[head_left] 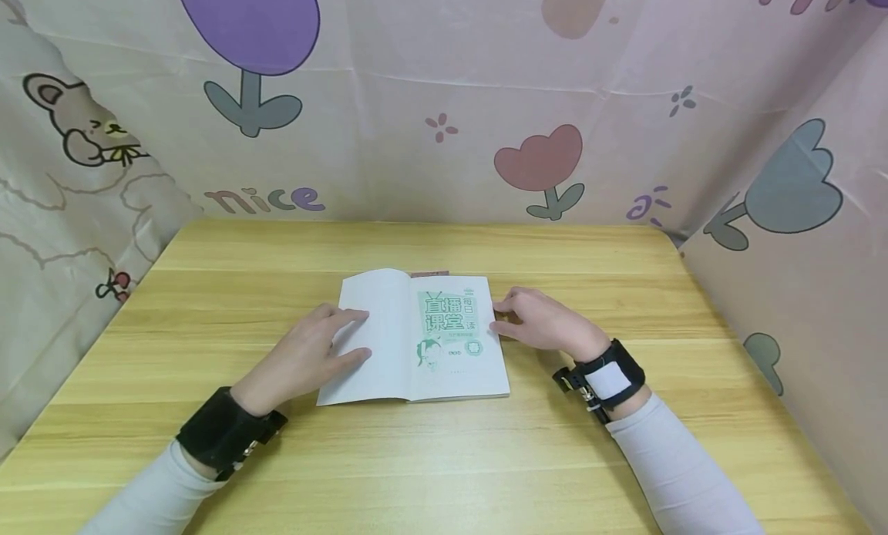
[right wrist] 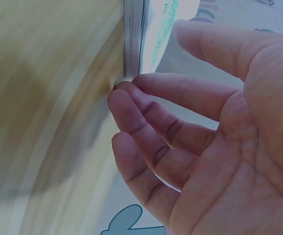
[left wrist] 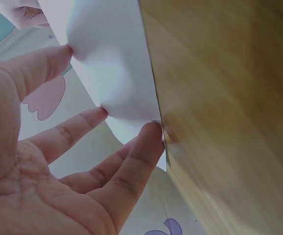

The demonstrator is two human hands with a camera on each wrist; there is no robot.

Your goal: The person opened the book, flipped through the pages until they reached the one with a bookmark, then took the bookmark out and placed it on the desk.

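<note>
"Green print (head_left: pixel 444 319) marks the right page (head_left: pixel 461 385) of the open book (head_left: pixel 411 342)," says the first speaker. "Where does the book lie?"

"Flat near the middle of the wood-grain counter (head_left: pixel 416 473)," answers the second. "A narrow dark reddish strip (head_left: pixel 430 273) shows at its 12 o'clock edge."

"And the left hand (head_left: pixel 305 358)?"

"At 9 o'clock. Its grip is spread, thumb and index fingertip resting apart on the blank left page (head_left: pixel 378 334). The left wrist view shows another finger at that page's outer edge."

"The right hand (head_left: pixel 548 319)?"

"At 3 o'clock, its fingers loosely bent. Thumb and index finger stand apart, so that grip is spread too. The index fingertip touches the outer edge of the book; whether the thumb touches the page, nobody can tell."

"Anything else?"

"Each wrist wears a black strap, the left strap (head_left: pixel 222 431) and the right strap (head_left: pixel 617 373). Printed cloth (head_left: pixel 388 134) hangs behind, with a purple flower (head_left: pixel 253 22) at 11 o'clock from the book and a reddish one at 1."
</note>
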